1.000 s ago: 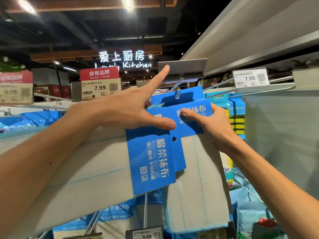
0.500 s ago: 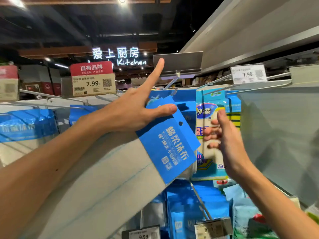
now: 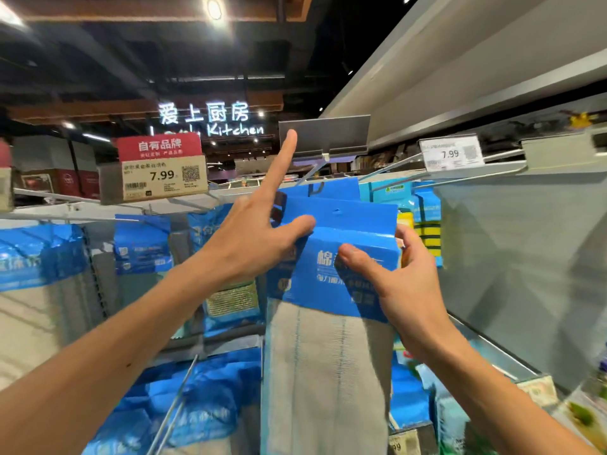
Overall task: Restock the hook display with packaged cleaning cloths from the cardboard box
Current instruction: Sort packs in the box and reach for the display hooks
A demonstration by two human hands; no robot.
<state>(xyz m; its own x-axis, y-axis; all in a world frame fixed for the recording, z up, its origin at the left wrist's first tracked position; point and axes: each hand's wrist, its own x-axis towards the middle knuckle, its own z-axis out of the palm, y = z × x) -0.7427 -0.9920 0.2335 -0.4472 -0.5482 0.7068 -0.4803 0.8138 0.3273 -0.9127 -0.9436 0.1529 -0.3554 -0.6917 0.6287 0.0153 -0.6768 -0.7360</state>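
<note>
I hold a packaged cleaning cloth [image 3: 331, 349], grey fabric under a blue card header [image 3: 354, 231], upright at centre. My left hand [image 3: 253, 238] pinches the header's left edge with the thumb, its index finger pointing up toward a grey tag holder [image 3: 325, 136]. My right hand [image 3: 400, 284] grips the header's right side, thumb on the front. The header's hole sits just below the metal hook [image 3: 312, 174], where another blue pack [image 3: 328, 192] hangs behind. The cardboard box is out of view.
More blue-headed cloth packs [image 3: 141, 244] hang on hooks to the left and lie below. A 7.99 price tag [image 3: 157, 175] stands left, another [image 3: 451, 154] right. A grey shelf panel [image 3: 519, 257] fills the right side. Yellow-striped packs [image 3: 427, 238] hang beside it.
The pack swung from tilted in my left hand to upright under the hook. My right hand, empty half a second ago, has taken hold of the header's right side.
</note>
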